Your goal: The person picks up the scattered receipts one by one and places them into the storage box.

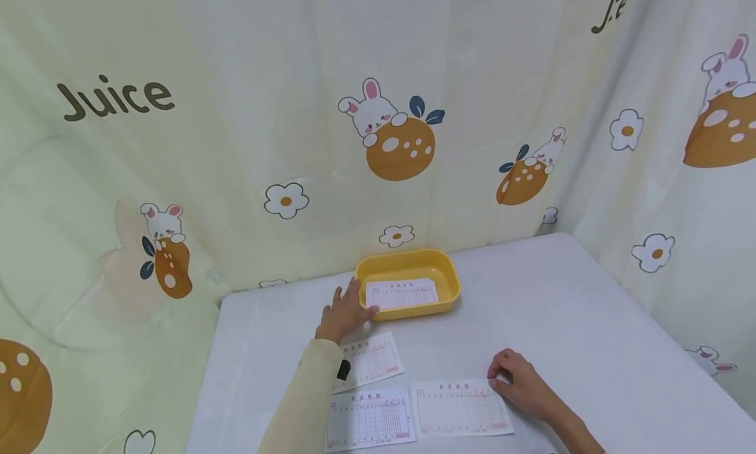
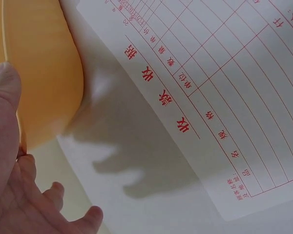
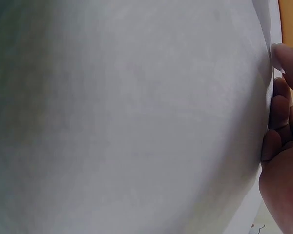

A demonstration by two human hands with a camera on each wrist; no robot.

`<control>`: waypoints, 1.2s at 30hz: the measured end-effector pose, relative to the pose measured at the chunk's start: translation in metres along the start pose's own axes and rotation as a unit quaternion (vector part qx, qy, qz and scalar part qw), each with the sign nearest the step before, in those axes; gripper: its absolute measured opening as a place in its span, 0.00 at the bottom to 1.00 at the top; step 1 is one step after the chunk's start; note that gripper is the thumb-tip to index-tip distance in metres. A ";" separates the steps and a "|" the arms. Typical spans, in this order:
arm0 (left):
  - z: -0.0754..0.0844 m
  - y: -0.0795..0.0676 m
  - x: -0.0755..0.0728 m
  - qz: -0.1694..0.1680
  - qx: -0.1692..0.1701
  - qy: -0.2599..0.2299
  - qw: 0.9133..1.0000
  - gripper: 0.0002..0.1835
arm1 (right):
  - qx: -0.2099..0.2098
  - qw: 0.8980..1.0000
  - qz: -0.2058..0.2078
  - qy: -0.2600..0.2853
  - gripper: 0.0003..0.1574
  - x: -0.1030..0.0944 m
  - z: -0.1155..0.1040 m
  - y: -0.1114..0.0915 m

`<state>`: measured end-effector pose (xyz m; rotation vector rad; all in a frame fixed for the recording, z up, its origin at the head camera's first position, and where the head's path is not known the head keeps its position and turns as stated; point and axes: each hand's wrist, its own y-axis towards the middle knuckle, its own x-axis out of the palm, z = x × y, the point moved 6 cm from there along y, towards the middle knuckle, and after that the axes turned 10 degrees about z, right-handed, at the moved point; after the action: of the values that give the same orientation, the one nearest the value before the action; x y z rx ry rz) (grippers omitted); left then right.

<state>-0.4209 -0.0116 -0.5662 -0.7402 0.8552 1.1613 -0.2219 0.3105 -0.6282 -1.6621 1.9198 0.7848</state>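
Observation:
In the head view, my left hand (image 1: 342,314) holds the left front corner of a yellow tray (image 1: 451,287), with a printed receipt slip (image 1: 401,294) inside. The left wrist view shows the thumb (image 2: 7,80) on the tray wall (image 2: 49,73) and the other fingers spread below. Near that hand lies another receipt slip (image 1: 375,359), partly behind the sleeve. My right hand (image 1: 520,383) pinches the upper right corner of the right-hand slip (image 1: 457,411), thumb and fingers bent together. Its fingers (image 3: 279,109) show only at the right wrist view's edge.
One more receipt slip (image 1: 370,421) lies left of the right-hand one. All rest on a white-covered table (image 1: 549,296). A patterned curtain (image 1: 236,145) hangs behind the table and along its sides.

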 end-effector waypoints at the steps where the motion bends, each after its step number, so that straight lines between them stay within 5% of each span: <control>1: -0.001 0.001 0.001 0.000 -0.001 0.001 1.000 0.49 | -0.002 1.000 0.000 -0.003 0.13 0.000 0.000 0.001; 15: -0.006 0.007 0.005 -0.002 -0.004 0.017 1.000 0.50 | 0.069 0.997 -0.023 0.028 0.06 0.000 0.003 0.004; 36: -0.001 0.002 0.001 -0.009 -0.002 0.010 1.000 0.49 | 0.071 0.996 -0.021 0.041 0.03 -0.006 0.002 0.003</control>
<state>-0.4226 -0.0114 -0.5673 -0.7628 0.8609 1.1411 -0.2239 0.3163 -0.6247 -1.6645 1.9409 0.5584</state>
